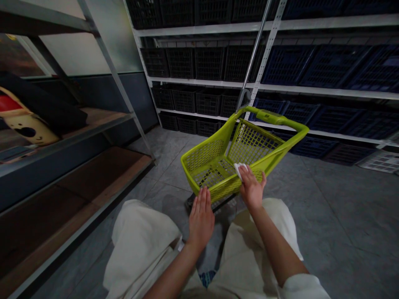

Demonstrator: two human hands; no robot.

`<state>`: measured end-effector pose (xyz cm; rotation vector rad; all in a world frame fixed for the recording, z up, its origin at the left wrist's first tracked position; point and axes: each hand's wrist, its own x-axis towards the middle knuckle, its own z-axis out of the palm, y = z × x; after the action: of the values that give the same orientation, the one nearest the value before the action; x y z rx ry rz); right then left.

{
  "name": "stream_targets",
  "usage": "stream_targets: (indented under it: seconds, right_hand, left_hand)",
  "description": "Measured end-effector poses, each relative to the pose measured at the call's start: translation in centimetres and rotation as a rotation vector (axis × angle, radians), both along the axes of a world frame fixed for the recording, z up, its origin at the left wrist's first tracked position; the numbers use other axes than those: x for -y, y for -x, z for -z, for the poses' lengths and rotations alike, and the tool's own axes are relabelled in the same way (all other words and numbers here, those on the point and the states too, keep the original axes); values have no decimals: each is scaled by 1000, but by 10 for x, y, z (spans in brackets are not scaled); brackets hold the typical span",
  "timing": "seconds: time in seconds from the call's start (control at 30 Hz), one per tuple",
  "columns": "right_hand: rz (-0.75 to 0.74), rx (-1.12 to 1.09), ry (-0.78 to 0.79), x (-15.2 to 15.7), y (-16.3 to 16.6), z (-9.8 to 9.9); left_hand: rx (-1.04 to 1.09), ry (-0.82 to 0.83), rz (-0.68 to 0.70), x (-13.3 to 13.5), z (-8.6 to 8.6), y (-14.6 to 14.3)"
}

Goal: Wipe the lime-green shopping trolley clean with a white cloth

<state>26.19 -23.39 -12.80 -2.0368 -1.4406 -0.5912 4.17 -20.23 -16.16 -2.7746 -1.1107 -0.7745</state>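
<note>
A small lime-green shopping cart [258, 159] stands tilted across my view, its lattice basket facing me and its handle to the far right. My right hand [252, 189] presses a white cloth [240, 169] against the near rim of the basket. Flat against the near front corner lies my left hand [202, 214], fingers stretched out together, holding nothing. A dark wheel shows just left of that hand, and the rest of the cart's underside is mostly hidden.
White shelving [199, 81] behind the cart carries black crates [210, 62] and blue crates [335, 66]. At left stands a metal rack [137, 120] with wooden boards, holding a yellow bag with a cartoon face [31, 128]. A metal pole [254, 54] rises behind the cart.
</note>
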Motion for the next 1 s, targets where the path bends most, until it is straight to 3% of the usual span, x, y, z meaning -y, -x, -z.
stream_targets:
  seconds: [0.1, 0.2, 0.3, 0.37, 0.47, 0.53, 0.63, 0.77, 0.87, 1.0]
  right_hand:
    - [-18, 0, 0, -4, 32, 6]
    - [-224, 57, 82, -3, 70, 12]
    - [-358, 118, 153, 2, 66, 12]
    - [-316, 116, 149, 6, 39, 7]
    - [-119, 63, 76, 6, -1, 0]
    - [-3, 24, 31, 4, -4, -1]
    - [0, -2, 15, -2, 34, 4]
    - [-301, 62, 103, -2, 81, 11]
    - [-292, 75, 130, 2, 54, 6]
    - [-19, 30, 20, 1, -8, -5]
  left_hand:
    - [9, 5, -8, 1, 1, -3]
    - [28, -8, -11, 0, 2, -3]
    - [23, -20, 0, -3, 2, 1]
    - [12, -24, 7, -3, 2, 2]
    - [-2, -26, 15, -2, 1, 2]
    - [-3, -22, 7, 1, 1, -1]
    - [7, -22, -12, 4, 4, -5]
    - [1, -40, -11, 4, 6, -6]
    - [-1, -36, -8, 2, 5, -3]
    - [11, -31, 1, 2, 3, -3]
